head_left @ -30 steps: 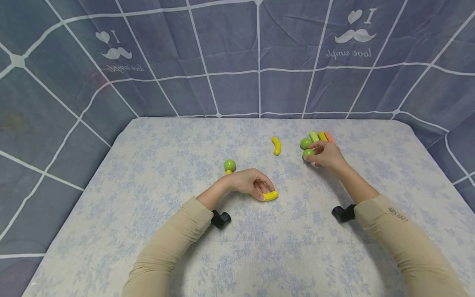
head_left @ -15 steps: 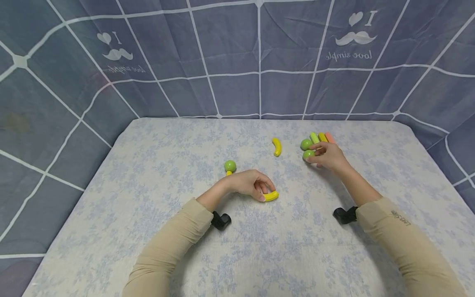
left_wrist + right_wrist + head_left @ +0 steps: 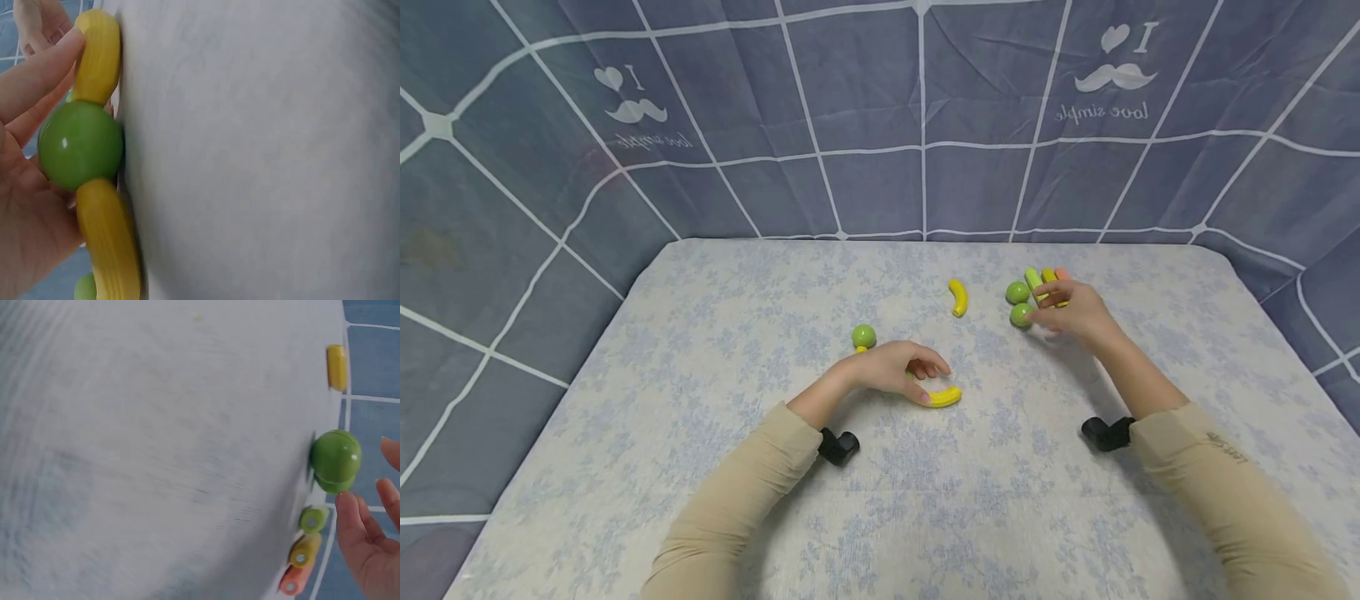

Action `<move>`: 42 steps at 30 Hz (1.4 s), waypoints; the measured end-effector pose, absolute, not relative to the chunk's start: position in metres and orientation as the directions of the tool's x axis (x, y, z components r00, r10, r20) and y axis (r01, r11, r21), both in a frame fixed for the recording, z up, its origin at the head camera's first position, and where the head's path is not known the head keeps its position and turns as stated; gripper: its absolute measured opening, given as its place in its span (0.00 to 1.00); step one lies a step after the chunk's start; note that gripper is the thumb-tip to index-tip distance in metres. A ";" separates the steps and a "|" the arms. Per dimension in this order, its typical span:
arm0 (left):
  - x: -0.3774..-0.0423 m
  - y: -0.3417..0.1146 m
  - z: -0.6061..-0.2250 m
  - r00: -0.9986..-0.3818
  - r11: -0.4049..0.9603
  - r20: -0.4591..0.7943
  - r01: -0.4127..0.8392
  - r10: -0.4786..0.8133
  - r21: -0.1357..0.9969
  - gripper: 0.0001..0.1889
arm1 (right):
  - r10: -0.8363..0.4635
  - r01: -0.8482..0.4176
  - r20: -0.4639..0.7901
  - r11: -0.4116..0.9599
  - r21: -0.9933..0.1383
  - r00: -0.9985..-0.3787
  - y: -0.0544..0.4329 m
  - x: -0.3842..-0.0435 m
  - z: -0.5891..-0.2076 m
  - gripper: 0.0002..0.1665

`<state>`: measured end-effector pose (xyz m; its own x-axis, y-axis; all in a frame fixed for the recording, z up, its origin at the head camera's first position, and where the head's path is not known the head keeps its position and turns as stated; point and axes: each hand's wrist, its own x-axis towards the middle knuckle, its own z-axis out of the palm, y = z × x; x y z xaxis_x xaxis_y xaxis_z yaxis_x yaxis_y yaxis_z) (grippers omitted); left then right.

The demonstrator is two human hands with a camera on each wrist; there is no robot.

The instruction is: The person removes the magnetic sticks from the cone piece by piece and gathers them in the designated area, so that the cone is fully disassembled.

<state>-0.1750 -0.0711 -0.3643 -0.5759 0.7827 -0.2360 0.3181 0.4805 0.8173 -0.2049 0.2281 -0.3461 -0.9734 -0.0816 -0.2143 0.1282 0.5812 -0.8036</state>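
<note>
My left hand (image 3: 891, 367) is over the table with fingers spread, its thumb tip at one end of a small yellow toy banana (image 3: 945, 397). In the left wrist view a green ball (image 3: 81, 144) lies between that banana (image 3: 100, 59) and a second banana (image 3: 109, 240); the hand mostly hides this ball in the head view. My right hand (image 3: 1078, 315) is at the back right, its fingers loosely extended beside a glossy green ball (image 3: 1021, 315). Another green ball (image 3: 1018, 292) sits just behind that one. Nothing is in the right hand's grasp.
Short green (image 3: 1033, 277), yellow (image 3: 1049, 274) and orange sticks (image 3: 1062, 273) lie side by side behind the right hand. A yellow banana (image 3: 958, 298) rests mid-back. Beyond my left wrist is a green ball (image 3: 863, 337). A tiled-pattern curtain (image 3: 872, 92) borders the table's back.
My left fingers have lifted away from the banana, leaving the thumb at its end. My right hand has let go of the front green ball and drawn slightly right.
</note>
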 end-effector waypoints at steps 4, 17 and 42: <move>-0.176 -0.081 -0.361 -0.609 0.507 -0.233 0.328 0.758 0.797 0.26 | -0.113 0.090 -0.185 0.565 -0.820 -0.976 0.227 -0.203 -0.340 0.30; -0.179 -0.105 -0.352 -0.616 0.542 -0.263 0.322 0.743 0.776 0.30 | -0.329 -0.058 -0.129 0.502 -0.863 -0.935 0.185 -0.189 -0.326 0.26; -0.176 -0.102 -0.365 -0.651 0.492 -0.160 0.366 0.742 0.790 0.19 | -0.646 -0.185 -0.270 0.546 -0.817 -0.714 0.120 -0.168 -0.367 0.17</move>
